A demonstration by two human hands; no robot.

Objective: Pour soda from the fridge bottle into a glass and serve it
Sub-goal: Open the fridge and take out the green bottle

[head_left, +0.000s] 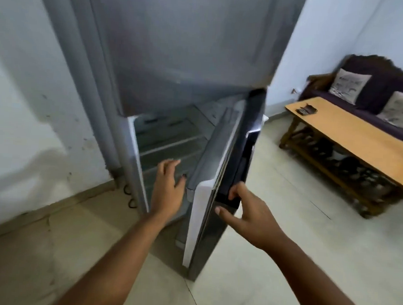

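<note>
A tall grey fridge (178, 56) stands in front of me against the wall. Its lower door (233, 159) is swung partly out to the right, showing pale shelves (170, 138) inside. My right hand (248, 214) has its fingers hooked on the dark outer edge of that door. My left hand (168, 188) reaches into the gap with fingers spread and holds nothing. No bottle and no glass show in this blurred frame; the door hides its own inner racks.
A low wooden coffee table (352, 135) stands to the right with a small dark object (307, 110) on it. Behind it is a dark sofa (376, 87) with pale cushions. Pale tiled floor (271, 274) spreads out below the fridge.
</note>
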